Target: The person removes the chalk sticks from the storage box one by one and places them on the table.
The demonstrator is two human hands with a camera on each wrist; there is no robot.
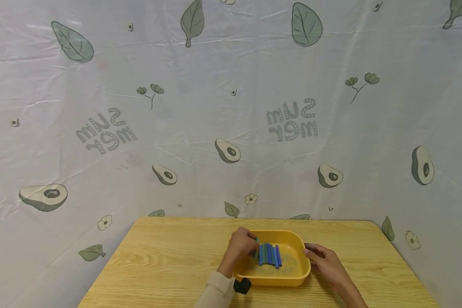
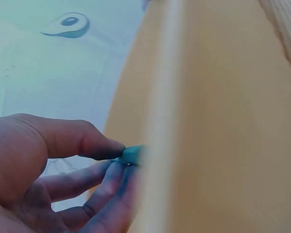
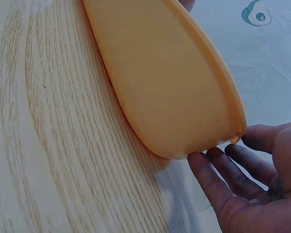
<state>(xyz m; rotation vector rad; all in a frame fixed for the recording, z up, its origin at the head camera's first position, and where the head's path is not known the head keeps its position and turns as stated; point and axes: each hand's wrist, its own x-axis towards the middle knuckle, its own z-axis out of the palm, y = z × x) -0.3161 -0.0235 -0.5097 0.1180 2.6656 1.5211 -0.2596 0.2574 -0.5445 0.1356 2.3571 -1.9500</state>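
In the head view my left hand (image 1: 241, 243) reaches over the left side of a yellow plastic tray (image 1: 294, 270). Its thumb and fingers pinch a teal-green chalk stick (image 2: 132, 154), seen in the left wrist view with its far part hidden behind the tray's wall. Several blue and green chalk sticks (image 1: 268, 254) lie side by side in the tray, just right of that hand. My right hand (image 1: 326, 262) grips the tray's right end. In the right wrist view its thumb is at the rim and its fingertips touch the outer wall. Dark smudges mark the fingers of both hands.
The tray stands on a wood-grain table (image 1: 169, 256). Greyish dust lies on the tray floor beside the sticks. Behind the table hangs a pale curtain (image 1: 200, 119) printed with leaves and avocados. A small black object (image 1: 242, 285) is at my left wrist.
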